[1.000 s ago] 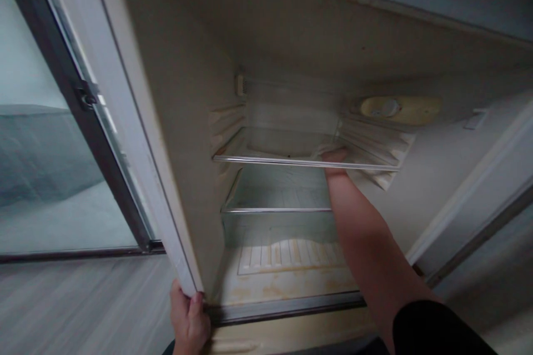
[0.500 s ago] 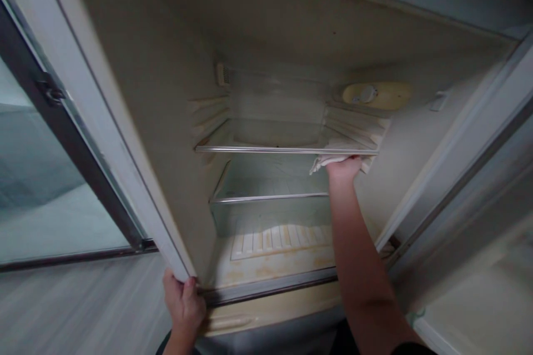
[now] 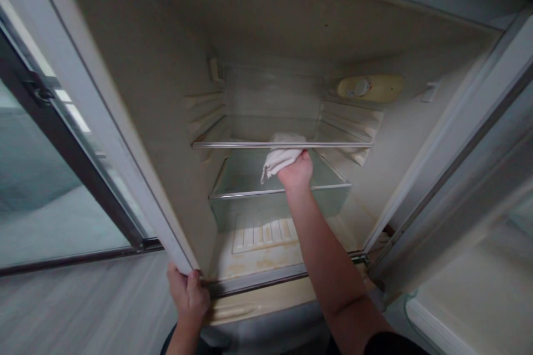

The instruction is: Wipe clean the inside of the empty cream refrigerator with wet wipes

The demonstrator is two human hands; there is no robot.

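Observation:
An open refrigerator (image 3: 141,94) with a stained, off-white interior fills the middle of the view. My right hand (image 3: 298,171) reaches inside, closed on a white cloth (image 3: 280,162). It presses the cloth up at the underside of the upper glass shelf (image 3: 233,145), near the middle of the metal front trim; part of the cloth shows through the glass. A loose corner hangs down on the left. At the lower left front corner, my left hand (image 3: 189,295) grips the refrigerator's side edge, its thumb on the inner side.
Below is a second glass shelf (image 3: 245,194), above a ribbed floor (image 3: 262,233) with yellowish stains. A yellowish control housing with a dial (image 3: 370,89) juts from the right wall. The open door (image 3: 441,199) stands at right. A dark-framed sliding glass door (image 3: 54,177) is at left.
My right hand has moved the cloth leftward, from the right end of the upper shelf to around its middle. My left hand keeps its grip on the edge. The view has shifted slightly.

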